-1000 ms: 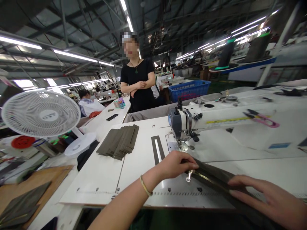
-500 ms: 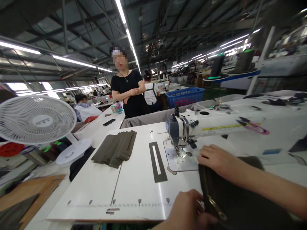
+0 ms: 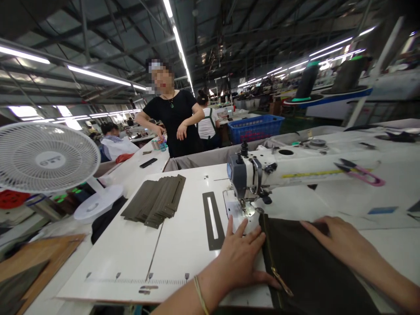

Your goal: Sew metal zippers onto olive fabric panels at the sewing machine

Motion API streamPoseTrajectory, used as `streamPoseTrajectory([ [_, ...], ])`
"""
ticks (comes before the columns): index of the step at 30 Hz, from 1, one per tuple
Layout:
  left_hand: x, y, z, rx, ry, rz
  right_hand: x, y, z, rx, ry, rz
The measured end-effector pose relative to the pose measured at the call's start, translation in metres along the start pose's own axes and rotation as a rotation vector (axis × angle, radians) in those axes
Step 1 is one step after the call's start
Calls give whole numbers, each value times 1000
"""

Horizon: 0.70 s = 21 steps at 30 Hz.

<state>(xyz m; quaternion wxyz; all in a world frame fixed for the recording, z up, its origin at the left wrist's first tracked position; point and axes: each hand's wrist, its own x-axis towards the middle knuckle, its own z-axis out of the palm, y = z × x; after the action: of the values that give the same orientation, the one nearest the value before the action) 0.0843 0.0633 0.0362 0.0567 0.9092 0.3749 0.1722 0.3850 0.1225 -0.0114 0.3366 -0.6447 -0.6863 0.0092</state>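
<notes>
My left hand [image 3: 241, 258] lies with spread fingers at the left edge of a dark olive fabric piece [image 3: 305, 258], its thumb near the brass zipper pull [image 3: 278, 280]. On the fabric's upper right part rests my right hand [image 3: 341, 240], thumb apart from the fingers. The fabric's top left corner is just in front of the needle area of the sewing machine [image 3: 244, 179]. A slotted olive strip [image 3: 209, 236] lies flat left of the machine, touching or close to my left fingers. Further left is a fanned stack of similar pieces [image 3: 154, 201].
A white fan [image 3: 52, 159] stands at the left. Pink-handled scissors [image 3: 364, 175] lie on the machine arm. Across the table stands a person in black [image 3: 173, 118]. Behind are a blue basket [image 3: 256, 127] and other seated people. Thread cones [image 3: 306, 83] are at upper right.
My left hand has moved up and opened on the fabric's left edge. My right hand has shifted right, away from the corner. The fabric lies flatter. The standing person's arms have uncrossed.
</notes>
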Motion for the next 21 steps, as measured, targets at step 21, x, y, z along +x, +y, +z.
streamPoseTrajectory([
  [21,36,-15,-8,94,-140,68,23,-26,22,11,86,-9],
])
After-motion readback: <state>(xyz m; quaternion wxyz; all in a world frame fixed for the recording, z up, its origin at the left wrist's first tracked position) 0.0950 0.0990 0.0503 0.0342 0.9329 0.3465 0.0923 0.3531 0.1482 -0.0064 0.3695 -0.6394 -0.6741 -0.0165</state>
